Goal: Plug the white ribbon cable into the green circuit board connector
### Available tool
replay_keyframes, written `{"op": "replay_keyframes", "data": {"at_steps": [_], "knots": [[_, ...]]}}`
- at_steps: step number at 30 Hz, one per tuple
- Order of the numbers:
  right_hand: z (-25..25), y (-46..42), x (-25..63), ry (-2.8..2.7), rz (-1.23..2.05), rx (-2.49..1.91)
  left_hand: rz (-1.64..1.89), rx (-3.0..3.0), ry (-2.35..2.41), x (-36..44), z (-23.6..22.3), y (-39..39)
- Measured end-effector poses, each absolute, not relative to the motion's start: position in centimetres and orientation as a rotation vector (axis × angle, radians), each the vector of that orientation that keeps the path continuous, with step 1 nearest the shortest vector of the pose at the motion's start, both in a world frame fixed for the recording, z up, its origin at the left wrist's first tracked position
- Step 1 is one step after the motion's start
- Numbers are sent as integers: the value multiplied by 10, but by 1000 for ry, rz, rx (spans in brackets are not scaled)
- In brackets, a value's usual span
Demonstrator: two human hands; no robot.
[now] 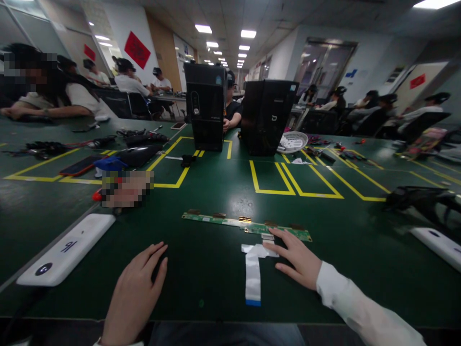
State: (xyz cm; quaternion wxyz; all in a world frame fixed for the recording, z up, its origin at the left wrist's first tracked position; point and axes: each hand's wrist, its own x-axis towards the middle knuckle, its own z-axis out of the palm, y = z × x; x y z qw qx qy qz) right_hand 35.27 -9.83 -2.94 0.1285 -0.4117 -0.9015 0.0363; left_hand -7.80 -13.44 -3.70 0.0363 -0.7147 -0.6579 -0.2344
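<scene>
A long, narrow green circuit board [230,221] lies across the green table in front of me. From its lower edge runs a white flat ribbon cable [253,276], folded near the board and ending in a blue tip. Over the cable's connector end, my right hand [293,254] has its fingers spread, with the fingertips at the board's right half and the cable fold. My left hand [139,283] rests on the table left of the cable, fingers stretched out, holding nothing. It is apart from both board and cable.
Two black computer towers [205,108] [268,117] stand at the back, with a person behind them. A white device [66,250] lies at left, a similar white one [439,247] at right. Yellow tape [275,192] marks the table. A white basket [293,142], cables and tools lie farther off.
</scene>
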Motion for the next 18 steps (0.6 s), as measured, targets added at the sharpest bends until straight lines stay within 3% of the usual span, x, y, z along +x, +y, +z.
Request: {"op": "replay_keyframes", "data": {"at_steps": [11, 18], "knots": [[-55, -185, 477, -2314, -136, -1688, -653, -2211, -2029, -81, -40, -135], [-68, -209, 487, -1993, -304, -1991, -658, -2210, -2024, -81, -43, -133]]}}
